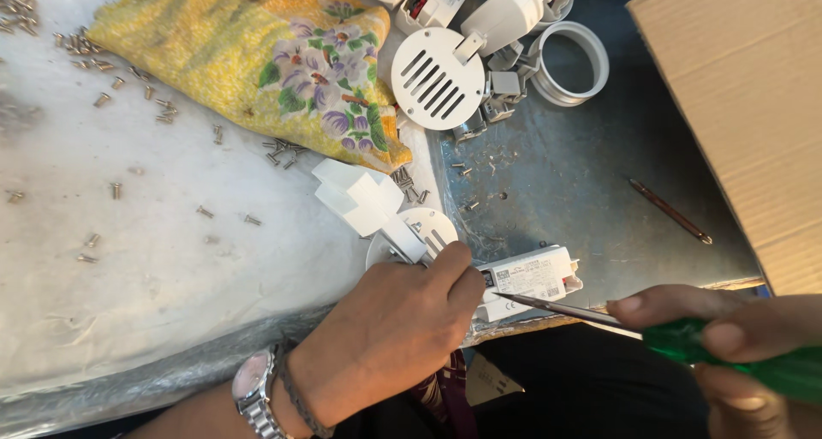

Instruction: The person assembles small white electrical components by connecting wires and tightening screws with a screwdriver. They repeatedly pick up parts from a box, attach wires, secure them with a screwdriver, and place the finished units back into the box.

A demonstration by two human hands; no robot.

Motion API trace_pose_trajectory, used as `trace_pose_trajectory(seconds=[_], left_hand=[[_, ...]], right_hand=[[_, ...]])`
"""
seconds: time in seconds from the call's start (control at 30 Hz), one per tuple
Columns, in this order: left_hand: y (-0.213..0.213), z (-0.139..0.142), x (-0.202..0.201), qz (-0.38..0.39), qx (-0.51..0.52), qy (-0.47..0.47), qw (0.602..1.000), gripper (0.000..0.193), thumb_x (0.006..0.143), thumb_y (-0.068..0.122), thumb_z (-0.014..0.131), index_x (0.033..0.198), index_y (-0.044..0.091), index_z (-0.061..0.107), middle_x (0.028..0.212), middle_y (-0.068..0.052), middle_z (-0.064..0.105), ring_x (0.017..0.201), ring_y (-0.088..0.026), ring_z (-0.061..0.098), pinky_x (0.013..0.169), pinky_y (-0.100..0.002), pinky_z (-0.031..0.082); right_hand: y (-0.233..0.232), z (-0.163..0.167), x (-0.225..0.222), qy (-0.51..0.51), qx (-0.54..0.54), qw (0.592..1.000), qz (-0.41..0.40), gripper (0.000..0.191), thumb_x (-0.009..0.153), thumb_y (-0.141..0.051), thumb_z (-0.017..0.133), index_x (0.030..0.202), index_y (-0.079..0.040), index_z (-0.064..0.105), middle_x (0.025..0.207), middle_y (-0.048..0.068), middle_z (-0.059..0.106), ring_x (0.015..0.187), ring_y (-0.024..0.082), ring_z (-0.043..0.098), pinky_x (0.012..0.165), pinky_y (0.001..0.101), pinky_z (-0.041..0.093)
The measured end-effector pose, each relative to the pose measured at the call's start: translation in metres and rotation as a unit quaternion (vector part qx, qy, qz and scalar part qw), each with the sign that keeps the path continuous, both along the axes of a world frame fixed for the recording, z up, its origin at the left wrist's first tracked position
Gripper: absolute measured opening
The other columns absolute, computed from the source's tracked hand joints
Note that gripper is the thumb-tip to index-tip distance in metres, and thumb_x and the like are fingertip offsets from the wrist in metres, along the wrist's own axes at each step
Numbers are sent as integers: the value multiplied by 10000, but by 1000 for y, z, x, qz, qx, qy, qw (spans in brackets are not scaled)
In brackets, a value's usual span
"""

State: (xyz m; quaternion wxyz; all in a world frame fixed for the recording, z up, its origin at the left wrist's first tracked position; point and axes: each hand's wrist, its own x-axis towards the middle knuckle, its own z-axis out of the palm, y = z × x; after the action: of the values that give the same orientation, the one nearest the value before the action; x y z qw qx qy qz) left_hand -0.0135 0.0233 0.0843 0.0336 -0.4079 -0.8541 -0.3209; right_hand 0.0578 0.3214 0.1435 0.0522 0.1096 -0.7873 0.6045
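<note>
A person is working at a table, seen from above through a head-worn camera. The left hand, wearing a metal wristwatch, is pressing down on a white light fitting near the table's front edge, fingers curled around its round slotted plate and pinching at its right side. Touching that hand's fingertips is lying a small white driver box with a printed label. The right hand is gripping a screwdriver by its green handle, fingers wrapped tight, index finger lying along the shaft. The thin metal tip is pointing left and is sitting right at the end of the driver box, beside the left fingertips.

It appears a screw is being lined up or driven at the joint between fitting and box; whether the tip is seated in a screw head is too small to tell. The move would call for a steady left hand and a level blade.

Loose screws are lying scattered over the white sheet, a yellow flowered cloth is resting behind, more white fittings are piled at the top, and a cardboard box is standing at right.
</note>
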Motion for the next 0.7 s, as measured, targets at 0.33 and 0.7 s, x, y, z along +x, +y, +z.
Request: trace_pose_trajectory(seconds=[0.33,0.7], left_hand=[[0,-3,1,1,11,7,1000,107,788,74,656,852,-10,639,965,-130,583,608,-175,651,550,-343,537],[4,-7,1,18,18,32,999,76,812,80,653,831,11,625,924,-117,556,576,-166,615,491,-320,511]], right_hand=[[-22,3,-10,5,45,999,-2,184,1088,-256,621,1188,-111,567,987,129,746,1051,315,777,1046,506,578],[-28,18,-26,-25,165,986,-16,216,1016,-208,555,1209,-127,502,1037,172,761,1030,280,794,956,450,606]])
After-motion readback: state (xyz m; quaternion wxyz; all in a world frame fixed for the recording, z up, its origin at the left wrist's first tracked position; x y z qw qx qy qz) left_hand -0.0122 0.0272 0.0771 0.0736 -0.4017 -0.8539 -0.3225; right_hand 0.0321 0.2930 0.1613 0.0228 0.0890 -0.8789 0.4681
